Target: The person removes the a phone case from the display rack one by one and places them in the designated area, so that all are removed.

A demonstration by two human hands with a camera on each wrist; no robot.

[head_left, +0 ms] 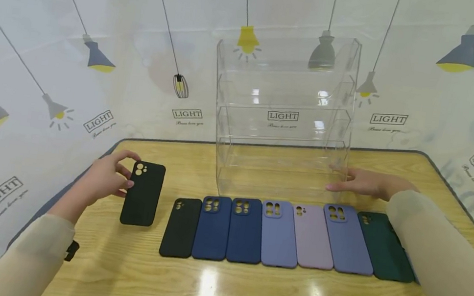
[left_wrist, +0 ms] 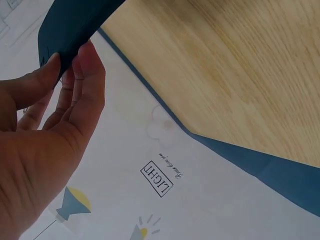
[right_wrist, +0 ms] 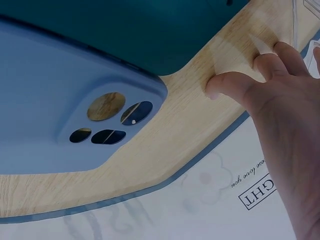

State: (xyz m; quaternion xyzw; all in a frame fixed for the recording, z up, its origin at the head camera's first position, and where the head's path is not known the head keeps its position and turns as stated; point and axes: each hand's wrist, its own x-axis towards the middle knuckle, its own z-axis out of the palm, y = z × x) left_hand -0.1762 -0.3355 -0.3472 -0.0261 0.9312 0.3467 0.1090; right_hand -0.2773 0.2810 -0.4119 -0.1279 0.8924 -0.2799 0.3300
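My left hand (head_left: 129, 170) pinches the top edge of a black phone case (head_left: 142, 200) between thumb and fingers and holds it tilted at the table's left side. The left wrist view shows that case (left_wrist: 75, 20) dark above the left hand (left_wrist: 72, 65). My right hand (head_left: 339, 183) lies with fingers stretched out, touching the lower right front corner of a clear acrylic shelf rack (head_left: 282, 119). In the right wrist view the right hand (right_wrist: 240, 75) rests its fingertips on the wood beside a periwinkle case (right_wrist: 50, 100) and a dark green case (right_wrist: 125, 30).
Several phone cases lie face down in a row on the wooden table (head_left: 246, 292): black (head_left: 181, 227), two dark blue (head_left: 212, 228), periwinkle (head_left: 279, 233), lilac (head_left: 313, 236), periwinkle (head_left: 348, 238), dark green (head_left: 386, 246). A lamp-printed backdrop surrounds the table.
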